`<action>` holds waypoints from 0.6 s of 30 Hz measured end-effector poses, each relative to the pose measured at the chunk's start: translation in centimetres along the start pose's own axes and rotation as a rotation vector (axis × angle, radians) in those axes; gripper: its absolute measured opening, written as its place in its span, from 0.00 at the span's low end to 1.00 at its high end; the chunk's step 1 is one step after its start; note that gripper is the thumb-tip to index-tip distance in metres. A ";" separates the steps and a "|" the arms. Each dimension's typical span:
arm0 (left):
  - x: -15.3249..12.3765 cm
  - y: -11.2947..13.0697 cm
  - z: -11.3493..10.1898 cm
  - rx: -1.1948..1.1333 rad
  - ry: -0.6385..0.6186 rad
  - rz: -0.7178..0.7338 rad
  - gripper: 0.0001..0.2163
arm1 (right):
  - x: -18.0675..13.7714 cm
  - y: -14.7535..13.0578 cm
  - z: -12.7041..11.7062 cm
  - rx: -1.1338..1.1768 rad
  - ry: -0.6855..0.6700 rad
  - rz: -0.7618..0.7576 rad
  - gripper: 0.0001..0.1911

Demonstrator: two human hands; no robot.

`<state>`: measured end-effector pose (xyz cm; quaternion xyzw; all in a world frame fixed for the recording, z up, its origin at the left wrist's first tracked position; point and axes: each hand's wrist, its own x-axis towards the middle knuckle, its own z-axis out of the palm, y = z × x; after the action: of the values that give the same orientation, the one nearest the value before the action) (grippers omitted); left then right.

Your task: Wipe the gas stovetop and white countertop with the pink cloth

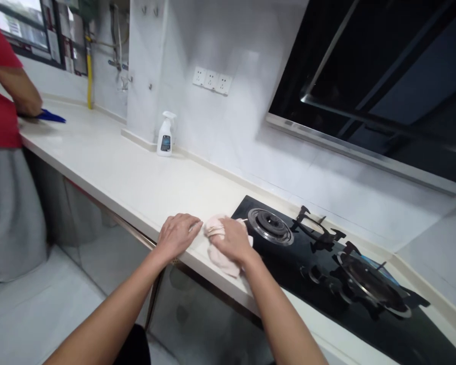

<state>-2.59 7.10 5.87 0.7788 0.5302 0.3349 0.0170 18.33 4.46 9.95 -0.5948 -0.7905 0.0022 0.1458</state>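
Note:
A pale pink cleaning cloth (221, 257) lies bunched on the white countertop (137, 177), right by the left edge of the black gas hob (285, 266). My right hand (233, 238) is closed over this cloth and presses it on the counter. Part of the cloth sticks out below and to the left of the fingers. Just left of it, my left hand (178, 233) rests on the counter's front edge, fingers stretched out, holding nothing. The hob's near burner (270, 226) has no pan support over it.
A white spray bottle (166, 134) stands against the wall below the sockets (212, 81). One black pan support (319, 230) sits loose behind the burners. A dark range hood (383, 86) overhangs the hob. At far left a person in red (0, 106) handles a blue cloth (51, 116).

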 end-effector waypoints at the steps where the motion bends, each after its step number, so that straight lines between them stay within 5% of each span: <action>1: 0.1 -0.1 -0.1 0.012 -0.010 -0.001 0.20 | -0.3 -0.9 0.2 0.020 0.001 -0.052 0.25; 7: 0.6 -0.8 -0.3 0.056 -0.054 0.014 0.22 | -3.4 -2.6 0.4 0.139 0.014 -0.228 0.18; 13: 0.6 -0.1 -0.4 0.044 -0.053 -0.025 0.18 | -9.6 -1.6 0.7 0.409 0.017 -0.370 0.33; 18: 0.3 0.6 -0.4 0.029 -0.046 -0.065 0.16 | -16.5 -1.0 2.3 0.486 0.097 -0.372 0.33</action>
<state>-2.29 6.95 6.59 0.7689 0.5594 0.3084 0.0288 20.96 -10.93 4.15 -0.3871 -0.8542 0.1363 0.3192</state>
